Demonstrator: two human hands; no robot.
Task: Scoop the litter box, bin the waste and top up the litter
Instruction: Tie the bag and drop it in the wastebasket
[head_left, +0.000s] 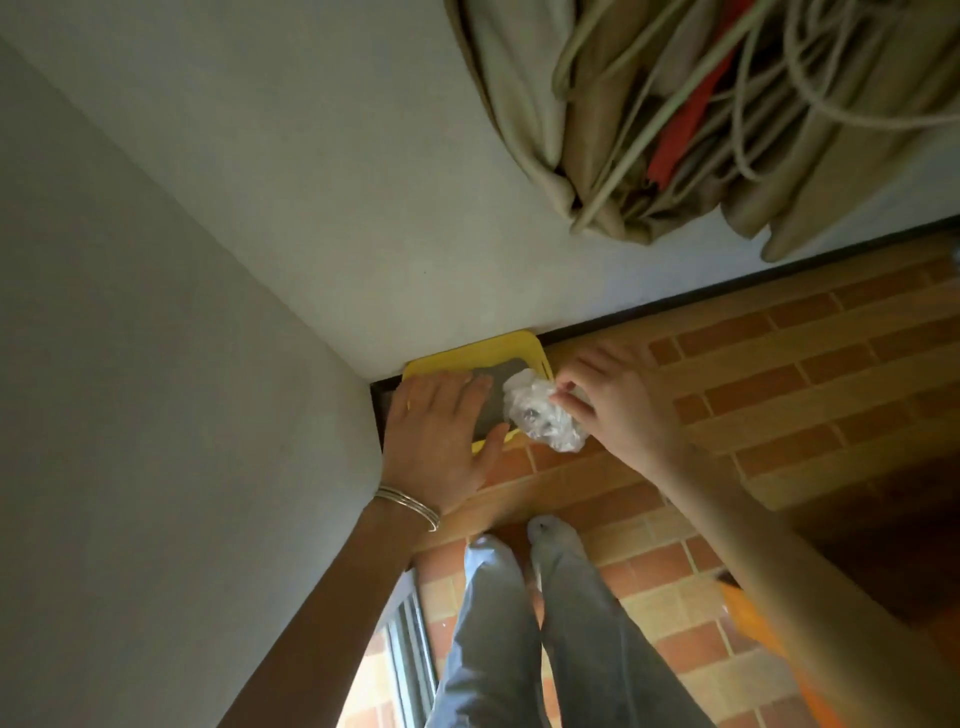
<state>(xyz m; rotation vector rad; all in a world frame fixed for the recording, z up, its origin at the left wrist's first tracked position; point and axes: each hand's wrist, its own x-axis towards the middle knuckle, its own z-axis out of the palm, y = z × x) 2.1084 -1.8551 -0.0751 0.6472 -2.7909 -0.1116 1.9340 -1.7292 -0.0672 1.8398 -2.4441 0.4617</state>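
In the wall corner (311, 326) | your left hand (441, 431) flat on yellow plastic bin (467, 353) | right hand (618, 400) pinching crumpled clear plastic bag (540, 415), probably waste | binning underway, top-up pending

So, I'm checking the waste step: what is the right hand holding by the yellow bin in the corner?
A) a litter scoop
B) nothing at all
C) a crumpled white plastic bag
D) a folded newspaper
C: the right hand pinches a crumpled white plastic bag at the yellow bin, while the left hand lies flat on its grey lid.
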